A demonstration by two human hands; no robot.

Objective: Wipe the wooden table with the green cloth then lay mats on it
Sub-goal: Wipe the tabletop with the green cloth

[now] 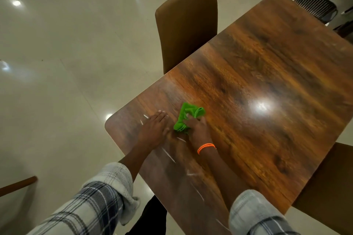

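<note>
A bunched green cloth (188, 115) lies on the glossy wooden table (267, 74) near its front left corner. My right hand (196, 129), with an orange band at the wrist, grips the cloth's near end and presses it against the wood. Just to the left, my left hand (155, 128) lies flat on the tabletop with straight fingers, close to the cloth but not holding it. No mats are in view.
A brown padded chair (188, 25) stands tucked at the table's left side, another chair (328, 177) at the right. A dark slatted chair (316, 5) sits beyond the far end. Shiny tiled floor (57, 72) stretches to the left; a wooden edge (17, 185) shows at the lower left.
</note>
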